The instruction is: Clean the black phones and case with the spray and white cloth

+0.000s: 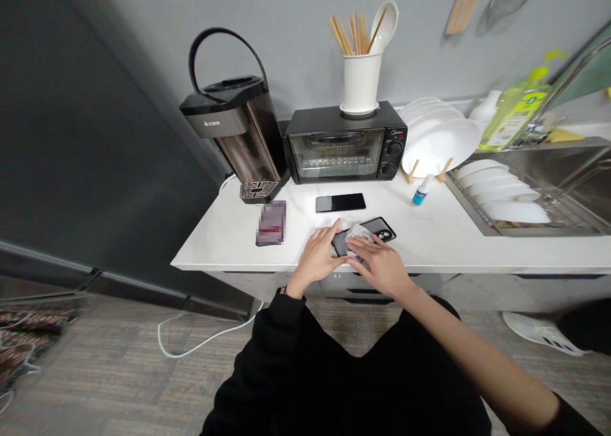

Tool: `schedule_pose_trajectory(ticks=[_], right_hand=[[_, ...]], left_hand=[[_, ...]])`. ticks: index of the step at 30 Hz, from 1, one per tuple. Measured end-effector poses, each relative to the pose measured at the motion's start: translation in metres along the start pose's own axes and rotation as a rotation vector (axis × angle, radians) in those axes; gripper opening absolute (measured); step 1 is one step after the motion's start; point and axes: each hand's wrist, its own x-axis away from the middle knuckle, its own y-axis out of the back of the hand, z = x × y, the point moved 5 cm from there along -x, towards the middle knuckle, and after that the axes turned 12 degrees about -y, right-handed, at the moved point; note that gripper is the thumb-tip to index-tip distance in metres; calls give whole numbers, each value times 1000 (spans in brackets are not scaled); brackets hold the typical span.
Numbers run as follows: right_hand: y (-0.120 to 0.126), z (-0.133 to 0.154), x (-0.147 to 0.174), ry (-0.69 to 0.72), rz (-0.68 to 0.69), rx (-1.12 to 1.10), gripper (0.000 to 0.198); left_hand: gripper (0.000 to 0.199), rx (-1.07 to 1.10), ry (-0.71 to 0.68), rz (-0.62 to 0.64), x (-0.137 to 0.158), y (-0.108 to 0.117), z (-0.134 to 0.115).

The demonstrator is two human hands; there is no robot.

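A dark-rimmed phone case (378, 226) with camera cutouts at its right end lies slantwise on the white counter. My left hand (319, 256) grips its left end between thumb and fingers. Across the case's middle, my right hand (382, 265) presses a crumpled white wipe (359, 232), with the fingers bent over it; part of the wipe is hidden underneath. Just behind the case is a black phone (340, 203), lying flat. A small white spray bottle (422, 191) with a blue label stands to the right, apart from both hands.
A blurred-out purplish packet (271, 223) lies left of my hands. Behind stand a water dispenser (238, 130) and a toaster oven (346, 146) bearing a white utensil holder (361, 83). White plates (442, 143) and a sink (477, 223) are rightward. Someone's shoe (544, 333) shows below.
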Motion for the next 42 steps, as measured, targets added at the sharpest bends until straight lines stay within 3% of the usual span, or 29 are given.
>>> schedule_pose_trajectory(ticks=[3,5,8,11,13,16,20,22,24,28,30,32,37,39,42], right_hand=[[16,-42,-4,-97,-82,122,49],[16,-44,-8,-150,-125,166,53],[-1,-5,-11,-168,-139,132,57],[-22,46,-11,-72,-76,11,56],[-26,55,-10,-35,-28,-45,54],[-15,24,-11,-44,11,-28,47],[7,-30,-12,-202,-103,145,52],[8,-27,-9,-242,-156,186,59],[0,-3,-6,-203,-164,166,63],[-17,46,-7,-44,-37,16,54],[-16,42,-14,-28,13,-21,49],[-9,20,-19,-52,12,5,45],[15,-30,-8,-210,-158,160,51],[17,-25,3,-221,-190,159,52],[7,4,10,-111,-114,67,49]], left_hand=[[102,-4,11,-9,-2,1,-3],[103,-6,8,-8,-3,0,-3],[96,-3,-7,-7,-2,-1,0],[90,11,-44,8,1,-1,3],[90,23,-54,12,3,0,4],[92,30,-42,3,2,2,2],[100,11,-7,-4,-2,1,-1],[100,6,9,-3,-4,0,-1],[96,9,8,-3,-3,0,0],[87,11,-30,7,-1,0,3],[86,-3,-24,-4,-1,0,4],[87,-18,-8,-20,-1,0,3],[97,-34,19,-29,-2,-2,-2],[99,-31,25,-28,-3,-1,-2],[98,-21,9,-24,-3,-1,-1]])
